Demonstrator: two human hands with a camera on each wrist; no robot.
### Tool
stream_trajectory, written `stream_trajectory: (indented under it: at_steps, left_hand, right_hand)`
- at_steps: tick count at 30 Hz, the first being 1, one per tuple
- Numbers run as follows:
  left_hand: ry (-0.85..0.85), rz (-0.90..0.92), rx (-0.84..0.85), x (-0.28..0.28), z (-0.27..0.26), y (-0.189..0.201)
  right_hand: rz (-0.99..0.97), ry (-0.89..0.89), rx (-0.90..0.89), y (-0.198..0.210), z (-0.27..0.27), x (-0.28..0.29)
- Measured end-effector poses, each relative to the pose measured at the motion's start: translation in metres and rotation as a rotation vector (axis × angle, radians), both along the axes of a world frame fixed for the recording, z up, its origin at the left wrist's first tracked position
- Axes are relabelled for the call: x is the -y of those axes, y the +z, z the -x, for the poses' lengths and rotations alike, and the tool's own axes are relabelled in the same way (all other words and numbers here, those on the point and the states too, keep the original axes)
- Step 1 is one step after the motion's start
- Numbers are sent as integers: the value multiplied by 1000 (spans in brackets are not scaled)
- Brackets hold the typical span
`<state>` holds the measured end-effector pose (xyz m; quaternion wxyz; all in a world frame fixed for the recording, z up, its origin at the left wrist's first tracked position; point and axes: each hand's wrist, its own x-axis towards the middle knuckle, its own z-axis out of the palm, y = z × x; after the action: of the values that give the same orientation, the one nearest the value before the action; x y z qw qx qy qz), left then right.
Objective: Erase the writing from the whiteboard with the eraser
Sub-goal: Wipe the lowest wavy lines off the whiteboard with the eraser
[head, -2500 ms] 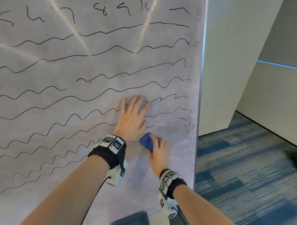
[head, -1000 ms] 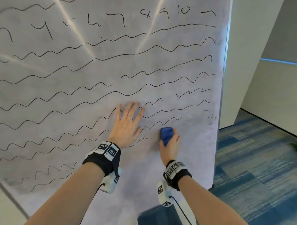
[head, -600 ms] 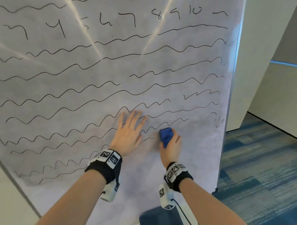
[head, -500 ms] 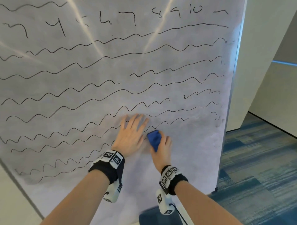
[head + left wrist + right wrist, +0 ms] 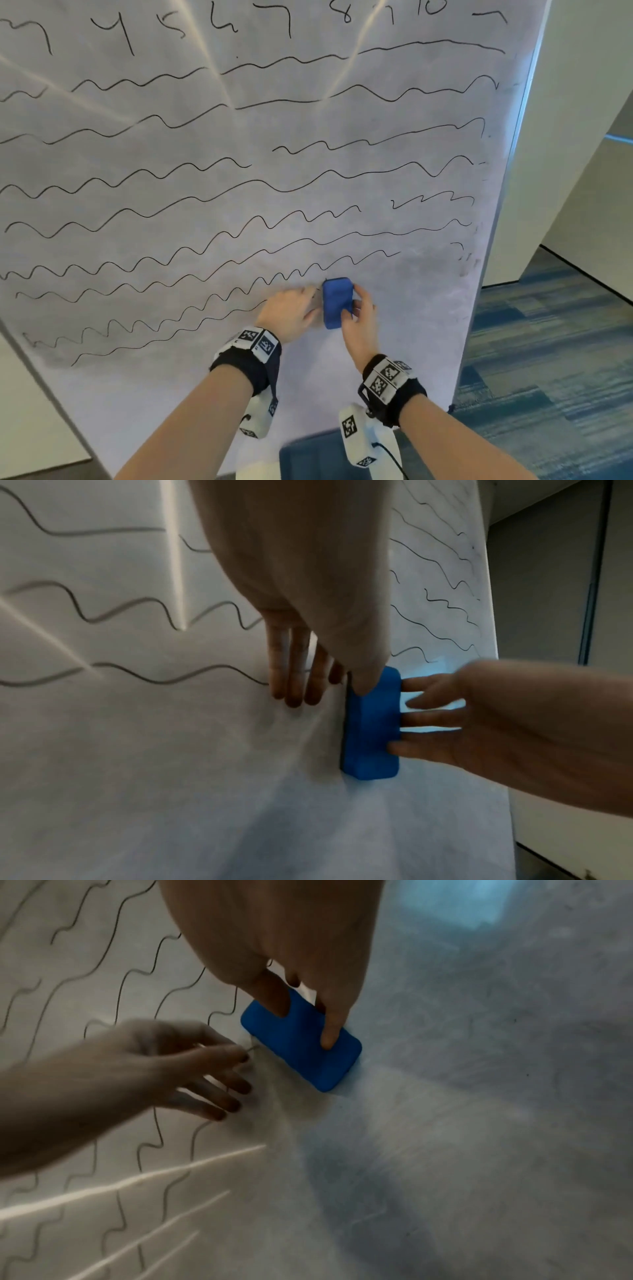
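The whiteboard [image 5: 404, 329] carries several black wavy lines [image 5: 191, 202] and a row of numbers along its top. A blue eraser [image 5: 337, 303] stands upright against the board near its lower right. My right hand [image 5: 356, 310] grips the eraser, thumb on its back and fingers along its right side; the left wrist view shows the eraser [image 5: 371, 723] and those fingers [image 5: 428, 718]. My left hand [image 5: 291, 310] lies flat on the board just left of the eraser, fingers straight, thumb beside it. In the right wrist view the eraser [image 5: 301, 1039] sits under my fingertips [image 5: 329, 1031].
The board's metal right edge [image 5: 513, 144] runs close to the eraser's right. Beyond it are a pale wall [image 5: 575, 137] and blue patterned carpet [image 5: 548, 359]. The board surface below and right of the eraser is wiped and smudged grey.
My right hand has swept the eraser left up against the left hand, wiping the short line end there. The left hand has slid down the board, its fingers drawn closer together.
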<state>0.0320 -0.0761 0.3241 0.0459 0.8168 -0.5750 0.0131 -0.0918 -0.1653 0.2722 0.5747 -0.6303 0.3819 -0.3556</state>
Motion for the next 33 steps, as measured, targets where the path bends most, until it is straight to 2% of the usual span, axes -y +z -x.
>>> stream_trajectory:
  at_steps: [5, 8, 12, 17, 21, 29, 33]
  left_hand:
    - [158, 83, -131, 25, 27, -13]
    - [274, 158, -177, 36, 40, -16]
    - [376, 196, -235, 44, 54, -19]
    - [417, 207, -169, 46, 60, -26]
    - [406, 214, -129, 47, 57, -31]
    - [409, 238, -66, 28, 40, -45]
    - [319, 287, 30, 8, 27, -53]
  right_hand:
    - [-342, 66, 169, 7, 2, 12]
    - [-416, 150, 234, 20, 10, 16]
    - [-421, 215, 168, 24, 19, 19]
    - [-393, 264, 66, 28, 32, 25]
    - [-337, 346, 15, 34, 39, 22]
    - [-329, 373, -16, 39, 25, 5]
    - [-283, 370, -68, 39, 17, -3]
